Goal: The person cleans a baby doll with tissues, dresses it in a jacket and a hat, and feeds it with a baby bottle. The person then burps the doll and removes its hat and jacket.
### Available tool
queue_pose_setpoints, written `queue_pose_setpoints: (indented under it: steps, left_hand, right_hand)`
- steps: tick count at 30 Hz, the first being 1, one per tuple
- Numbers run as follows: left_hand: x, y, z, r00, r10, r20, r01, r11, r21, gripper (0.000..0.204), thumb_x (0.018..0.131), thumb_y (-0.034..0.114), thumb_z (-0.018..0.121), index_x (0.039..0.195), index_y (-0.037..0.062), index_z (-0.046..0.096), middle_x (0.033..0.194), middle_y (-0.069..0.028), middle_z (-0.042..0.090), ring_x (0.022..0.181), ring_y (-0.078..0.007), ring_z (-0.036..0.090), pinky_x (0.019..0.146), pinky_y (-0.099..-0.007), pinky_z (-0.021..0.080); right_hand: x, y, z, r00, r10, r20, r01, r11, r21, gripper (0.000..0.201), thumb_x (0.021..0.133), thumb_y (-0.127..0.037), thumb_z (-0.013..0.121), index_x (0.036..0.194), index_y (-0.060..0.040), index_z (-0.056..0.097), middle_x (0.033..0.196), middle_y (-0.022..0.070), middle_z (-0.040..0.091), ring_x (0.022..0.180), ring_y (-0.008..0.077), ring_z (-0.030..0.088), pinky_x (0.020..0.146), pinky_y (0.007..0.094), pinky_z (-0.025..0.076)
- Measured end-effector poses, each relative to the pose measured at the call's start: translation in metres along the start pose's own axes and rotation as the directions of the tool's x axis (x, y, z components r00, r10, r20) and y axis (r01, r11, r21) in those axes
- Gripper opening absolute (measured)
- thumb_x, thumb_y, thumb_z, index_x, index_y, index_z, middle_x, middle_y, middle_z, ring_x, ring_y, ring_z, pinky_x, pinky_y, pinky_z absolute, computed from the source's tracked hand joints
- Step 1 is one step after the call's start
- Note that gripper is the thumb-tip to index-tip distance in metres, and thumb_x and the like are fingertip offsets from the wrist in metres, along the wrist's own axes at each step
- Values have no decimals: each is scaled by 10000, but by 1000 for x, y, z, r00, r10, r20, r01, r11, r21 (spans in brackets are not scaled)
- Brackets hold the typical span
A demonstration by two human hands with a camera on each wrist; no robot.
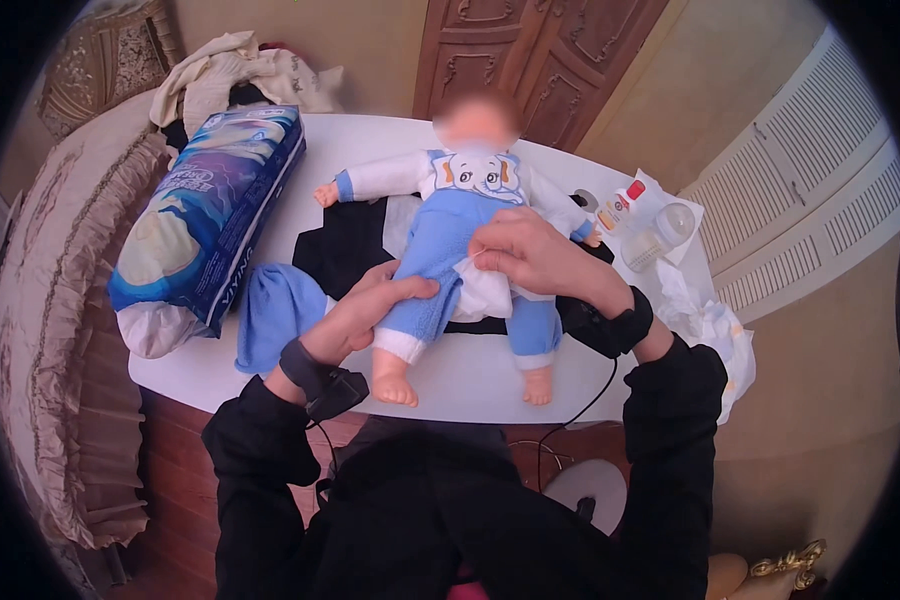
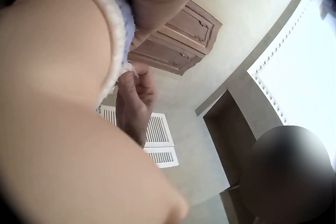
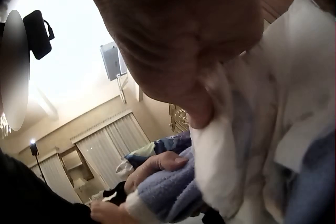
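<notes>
A baby doll [image 1: 475,180] in a white top with an elephant print and blue trousers lies on its back, its feet toward me. My left hand [image 1: 365,305] grips the doll's leg [image 1: 425,300] on the left, thumb over the blue fabric. In the left wrist view the bare foot [image 2: 63,87] fills much of the picture. Between the doll's legs, my right hand [image 1: 535,255] pinches a soft white piece [image 1: 483,292] that looks like a diaper. The right wrist view shows its folds close up beneath that hand [image 3: 173,35], with the left hand [image 3: 160,169] beyond.
On the white table [image 1: 460,385], a big blue diaper pack [image 1: 195,215] and a blue cloth [image 1: 278,310] lie left, dark cloth [image 1: 340,245] under the doll. Right are a red-capped bottle [image 1: 622,205], a baby bottle [image 1: 670,230] and crumpled white material [image 1: 712,330].
</notes>
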State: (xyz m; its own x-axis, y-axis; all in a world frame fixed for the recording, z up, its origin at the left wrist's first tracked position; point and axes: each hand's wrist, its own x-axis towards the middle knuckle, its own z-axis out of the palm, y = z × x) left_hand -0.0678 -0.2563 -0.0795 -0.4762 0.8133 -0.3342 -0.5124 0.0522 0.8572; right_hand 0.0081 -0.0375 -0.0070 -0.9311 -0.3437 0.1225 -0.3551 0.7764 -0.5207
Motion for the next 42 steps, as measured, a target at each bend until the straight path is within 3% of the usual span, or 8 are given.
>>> queue_pose_setpoints:
  steps: [5,7,10,12,16,31,40,42]
  left_hand:
    - [5,-2,-1,998,-1,71,9,993,-117,542,779,185,673,1214,-53,454,1053,-143,588,884,-219,627,795,-333,516]
    - [5,-6,0,996,18,86,-4,987,-158,545,785,177,668,1229,-45,441,1069,-141,583,894,-222,625,798,-332,517]
    - [8,-13,2,988,64,138,-27,967,-252,547,802,166,648,1257,-31,419,1094,-140,577,926,-227,621,816,-331,517]
    - [11,-16,-1,970,51,236,33,941,-337,546,810,164,633,1271,-25,410,1105,-142,576,939,-229,623,829,-338,519]
    - [12,-15,-5,972,-21,233,110,921,-375,563,814,167,627,1290,-24,392,1126,-151,570,952,-238,623,838,-345,521]
    - [20,-19,-9,962,-112,250,217,869,-445,555,806,155,613,1281,-41,400,1126,-170,568,977,-259,613,873,-362,510]
    - [23,-29,-3,974,167,152,-147,980,-136,636,801,177,610,1323,-43,319,1181,-181,536,991,-277,603,889,-365,498]
    - [25,-35,-7,977,200,-71,-174,947,271,686,763,157,660,1327,-8,305,1218,-187,500,1084,-282,543,928,-384,450]
  right_hand:
    - [-2,-2,-1,994,14,109,1,990,-142,114,817,-194,620,829,-84,648,777,82,579,873,229,530,897,358,347]
    - [-5,4,7,988,-141,62,151,963,-224,113,786,-222,635,786,-112,660,748,56,607,872,230,541,888,375,326]
    - [-7,2,10,978,-108,180,162,933,-320,65,753,-186,658,768,-122,657,760,23,604,884,216,535,913,402,307]
    - [-11,6,12,978,-130,161,175,935,-307,43,739,-162,665,766,-129,656,767,11,597,888,207,531,926,414,295]
    - [-19,8,10,977,-168,131,199,941,-273,48,739,-113,665,776,-125,637,777,-10,568,923,186,521,1003,442,254]
    - [-33,7,10,982,-160,103,182,947,-264,91,730,-22,634,740,-112,620,789,-6,563,926,193,518,1005,435,253]
    - [-30,6,18,995,-101,-6,94,948,-303,121,754,-28,582,850,-98,608,827,38,589,941,224,532,973,410,279]
    - [-30,9,21,996,-85,-10,77,944,-322,112,758,-35,574,845,-99,606,832,45,592,947,226,533,960,407,288]
